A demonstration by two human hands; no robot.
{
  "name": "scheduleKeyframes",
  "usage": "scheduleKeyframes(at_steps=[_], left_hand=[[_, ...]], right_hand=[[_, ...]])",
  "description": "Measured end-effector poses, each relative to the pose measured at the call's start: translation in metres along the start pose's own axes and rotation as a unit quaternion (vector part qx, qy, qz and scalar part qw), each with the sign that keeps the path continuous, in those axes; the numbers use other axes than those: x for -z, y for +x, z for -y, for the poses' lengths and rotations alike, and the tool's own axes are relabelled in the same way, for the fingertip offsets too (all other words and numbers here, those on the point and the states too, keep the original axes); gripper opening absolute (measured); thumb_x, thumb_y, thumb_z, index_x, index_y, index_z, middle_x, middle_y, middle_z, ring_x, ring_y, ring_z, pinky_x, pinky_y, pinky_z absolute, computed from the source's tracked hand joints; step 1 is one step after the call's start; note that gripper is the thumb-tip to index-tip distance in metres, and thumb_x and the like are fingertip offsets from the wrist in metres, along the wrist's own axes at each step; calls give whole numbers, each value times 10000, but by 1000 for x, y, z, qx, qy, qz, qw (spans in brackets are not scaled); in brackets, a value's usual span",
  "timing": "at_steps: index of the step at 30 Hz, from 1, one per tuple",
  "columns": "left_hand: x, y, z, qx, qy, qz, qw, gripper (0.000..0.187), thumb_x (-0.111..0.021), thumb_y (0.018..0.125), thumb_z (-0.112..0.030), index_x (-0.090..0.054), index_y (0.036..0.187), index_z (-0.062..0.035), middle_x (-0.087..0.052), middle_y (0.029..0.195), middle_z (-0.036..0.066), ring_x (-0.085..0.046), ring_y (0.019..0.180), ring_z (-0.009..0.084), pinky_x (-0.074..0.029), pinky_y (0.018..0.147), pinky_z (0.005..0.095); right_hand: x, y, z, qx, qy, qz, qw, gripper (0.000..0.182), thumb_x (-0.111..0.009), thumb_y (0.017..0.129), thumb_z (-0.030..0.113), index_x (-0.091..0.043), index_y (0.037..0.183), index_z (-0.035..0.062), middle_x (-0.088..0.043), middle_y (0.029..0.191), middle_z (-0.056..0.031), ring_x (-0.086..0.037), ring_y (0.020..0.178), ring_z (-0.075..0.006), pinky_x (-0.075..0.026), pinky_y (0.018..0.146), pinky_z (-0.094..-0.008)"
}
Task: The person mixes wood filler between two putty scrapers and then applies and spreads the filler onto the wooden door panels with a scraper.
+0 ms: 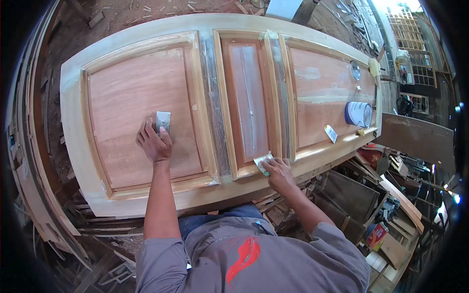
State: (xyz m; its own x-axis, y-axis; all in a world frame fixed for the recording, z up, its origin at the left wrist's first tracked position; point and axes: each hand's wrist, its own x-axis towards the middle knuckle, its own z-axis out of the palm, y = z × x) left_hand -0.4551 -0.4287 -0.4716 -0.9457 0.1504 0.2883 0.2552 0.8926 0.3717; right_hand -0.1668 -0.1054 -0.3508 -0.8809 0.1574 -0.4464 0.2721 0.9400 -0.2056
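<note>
A wooden panel door (141, 202) lies flat in front of me. My left hand (155, 141) is over its large left panel (137, 88), fingers closed on a flat scraper (163, 118) whose pale blade points away from me. My right hand (280, 175) grips another scraper (263, 160), its blade smeared with white, at the near end of the narrow middle panel (250, 97). White filler streaks run along that middle panel. The handles of both scrapers are mostly hidden by my fingers.
On the right panel (317, 112) are a tin (358, 114) lying on its side or tilted, a round lid (355, 71) and a white-bladed scraper (330, 133). Stacked boards (29, 195) line the left. Wood scraps and a cluttered shelf (386, 244) are at the lower right.
</note>
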Motion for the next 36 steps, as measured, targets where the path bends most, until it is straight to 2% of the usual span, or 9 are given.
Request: scheduleKeyframes(at_steps=[3,4,8,15,22,26,30,33,36], left_hand=[[-3,1,2,2,0,-1,1000,528,-553,953,-356,-550,1386,-54,-577,1344,198,-521,1254,405,-359,1080,571],[-3,0,3,3,0,0,1000,531,-556,951,-355,-550,1388,-53,-575,1344,200,-521,1252,407,-359,1080,571],[-2,3,2,3,-3,2,1000,528,-561,950,-352,-558,1381,-49,-571,1345,204,-523,1244,413,-361,1078,570],[0,4,2,13,-6,8,1000,517,-561,950,-348,-571,1360,-34,-569,1340,206,-526,1229,407,-365,1073,562],[1,6,2,18,-4,22,1000,532,-539,968,-362,-554,1379,-24,-573,1311,216,-519,1232,420,-357,1077,571],[-4,4,4,13,2,20,1000,531,-551,946,-355,-560,1364,-29,-565,1339,207,-515,1214,429,-358,1067,575],[-5,3,5,12,2,18,1000,531,-552,948,-353,-558,1376,-38,-564,1344,200,-507,1221,426,-355,1071,575],[-5,3,5,16,1,20,1000,534,-553,953,-358,-556,1387,-45,-565,1349,194,-502,1230,422,-354,1074,575],[-3,1,3,24,6,27,999,537,-550,959,-365,-555,1392,-49,-566,1353,190,-502,1239,414,-353,1077,573]], right_hand=[[27,26,-1,7,6,-11,1000,546,-632,776,-7,-723,1289,157,-703,1307,-115,-602,1263,-283,-399,1068,-450],[41,48,3,-21,53,-38,998,554,-601,773,-53,-740,1268,152,-712,1278,-141,-606,1273,-307,-411,1074,-472],[104,170,2,52,154,-201,966,585,-520,771,-101,-741,1263,125,-720,1258,-152,-614,1251,-360,-451,1072,-480],[130,338,-16,64,40,-319,945,503,-506,845,-28,-744,1258,133,-720,1288,-117,-633,1235,-320,-456,1077,-452],[88,373,-3,-64,-115,-309,942,480,-592,883,95,-627,1361,120,-630,1383,-90,-551,1312,-308,-424,1050,-497],[78,384,24,-13,-96,-374,922,547,-613,854,93,-617,1401,86,-615,1394,-130,-532,1334,-329,-396,1097,-490],[82,381,25,65,11,-310,948,514,-595,906,113,-624,1418,89,-607,1451,-167,-529,1367,-346,-386,1150,-479],[76,386,-6,156,194,-345,905,461,-588,919,78,-654,1375,73,-667,1349,-180,-585,1308,-367,-436,1117,-469],[140,346,17,17,279,-323,904,417,-521,990,127,-644,1383,59,-674,1321,-229,-622,1248,-421,-480,1073,-483]])
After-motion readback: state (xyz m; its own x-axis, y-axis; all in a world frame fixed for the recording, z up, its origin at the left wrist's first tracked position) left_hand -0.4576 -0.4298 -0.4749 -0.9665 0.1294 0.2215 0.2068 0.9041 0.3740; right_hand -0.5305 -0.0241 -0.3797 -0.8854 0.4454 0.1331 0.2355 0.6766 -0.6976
